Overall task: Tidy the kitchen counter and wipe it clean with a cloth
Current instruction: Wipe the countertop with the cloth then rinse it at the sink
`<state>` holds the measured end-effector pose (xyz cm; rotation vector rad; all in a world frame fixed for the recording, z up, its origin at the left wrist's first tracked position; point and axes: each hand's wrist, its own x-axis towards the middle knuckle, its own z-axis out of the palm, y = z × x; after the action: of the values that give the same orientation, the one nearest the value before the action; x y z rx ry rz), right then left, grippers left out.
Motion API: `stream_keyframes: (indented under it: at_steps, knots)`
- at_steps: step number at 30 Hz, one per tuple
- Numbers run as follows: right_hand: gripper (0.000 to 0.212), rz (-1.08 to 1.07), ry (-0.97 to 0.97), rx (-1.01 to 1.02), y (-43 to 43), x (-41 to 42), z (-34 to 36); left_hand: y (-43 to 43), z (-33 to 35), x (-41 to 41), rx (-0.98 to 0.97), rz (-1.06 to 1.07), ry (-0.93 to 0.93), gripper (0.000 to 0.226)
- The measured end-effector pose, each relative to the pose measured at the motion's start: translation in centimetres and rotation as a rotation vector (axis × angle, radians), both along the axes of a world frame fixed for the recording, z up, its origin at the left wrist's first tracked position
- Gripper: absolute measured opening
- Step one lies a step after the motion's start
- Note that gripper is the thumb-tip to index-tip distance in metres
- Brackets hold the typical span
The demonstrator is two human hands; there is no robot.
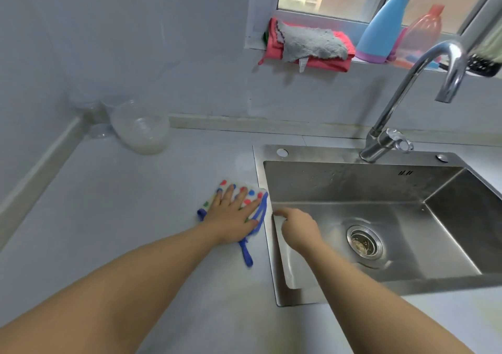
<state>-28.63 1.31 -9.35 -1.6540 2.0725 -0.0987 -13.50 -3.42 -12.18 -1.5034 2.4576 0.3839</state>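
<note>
Two bare hands reach forward from the bottom of the frame over a pale grey counter (130, 234). Just left of centre, the left hand (235, 216) lies flat with its fingers spread apart, pressing down on the cloth (254, 194), which is white with red, blue and green dots and edged in blue. The cloth rests on the counter right beside the left rim of the steel sink (312, 153), and its blue loop (246, 254) trails out below the wrist. The right hand (298, 230) sits at centre frame over the sink's left edge, seen from the back with its fingers bent under; one fingertip points at the rim, but I cannot tell whether it touches or holds anything. The drain strainer (364, 242) lies to the right of that hand, in the sink's floor. A curved chrome faucet (423, 76) rises from the back rim at the right. In the upper left, clear plastic bowls (141, 132) lean in the corner against the wall. Along the windowsill at the top, a grey rag (312, 42) is draped on a red one (274, 47), with a blue bottle (383, 30) and a translucent pink bottle (421, 34) to their right.
</note>
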Motion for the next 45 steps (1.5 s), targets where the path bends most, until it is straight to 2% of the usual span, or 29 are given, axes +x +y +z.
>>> stream_keyframes:
  at_steps: [2,4,9,11,14,16,19,21,23,27,32,34,37,42,45]
  knots:
    - [0.059,-0.027,-0.029,0.009,1.1,0.3,-0.2,2.5,-0.1,0.4,-0.004,-0.122,-0.009,0.059]
    - [0.060,-0.079,-0.080,0.011,2.4,0.6,-0.4,3.2,-0.1,2.1,-0.021,-0.148,-0.035,0.058]
    - [0.059,-0.205,-0.304,-0.035,4.6,1.6,-1.1,2.7,0.4,4.4,0.015,0.227,-0.001,0.059]
    - [0.054,-0.248,-0.402,-0.070,5.2,2.2,-1.2,4.5,0.4,3.2,0.009,0.166,-0.004,0.060]
    - [0.053,-0.303,-0.517,-0.105,6.2,3.2,-1.3,7.7,-0.2,2.1,-0.015,-0.082,-0.016,0.058]
    - [0.053,-0.357,-0.570,-0.119,6.8,3.6,-1.3,7.6,-0.3,3.2,-0.025,-0.066,-0.012,0.057]
    - [0.053,-0.359,-0.547,-0.117,7.4,3.6,-1.2,5.9,0.0,5.9,0.016,0.227,0.011,0.058]
    - [0.051,-0.355,-0.543,-0.110,7.6,3.5,-1.0,5.9,0.1,6.6,0.029,0.311,0.000,0.059]
    - [0.052,-0.360,-0.564,-0.104,7.6,3.6,-0.9,7.3,0.2,5.6,0.017,0.277,-0.002,0.059]
    - [0.047,-0.317,-0.537,-0.088,7.6,3.7,-0.7,10.9,-0.3,2.6,-0.025,0.034,-0.017,0.058]
    - [0.046,-0.292,-0.550,-0.029,7.8,3.4,-0.8,10.0,-0.1,4.4,0.016,0.246,-0.018,0.057]
    - [0.046,-0.292,-0.569,-0.015,8.2,3.5,-0.3,11.0,-0.1,4.9,0.034,0.201,-0.038,0.058]
    - [0.051,-0.295,-0.571,-0.052,9.3,4.0,0.8,12.7,0.2,6.8,0.034,0.016,-0.082,0.057]
    - [0.061,-0.357,-0.537,-0.206,12.2,6.1,1.9,14.7,0.6,12.3,0.035,0.223,-0.044,0.057]
    - [0.060,-0.320,-0.448,-0.222,14.0,8.5,1.7,18.3,0.4,12.6,0.014,0.207,-0.031,0.058]
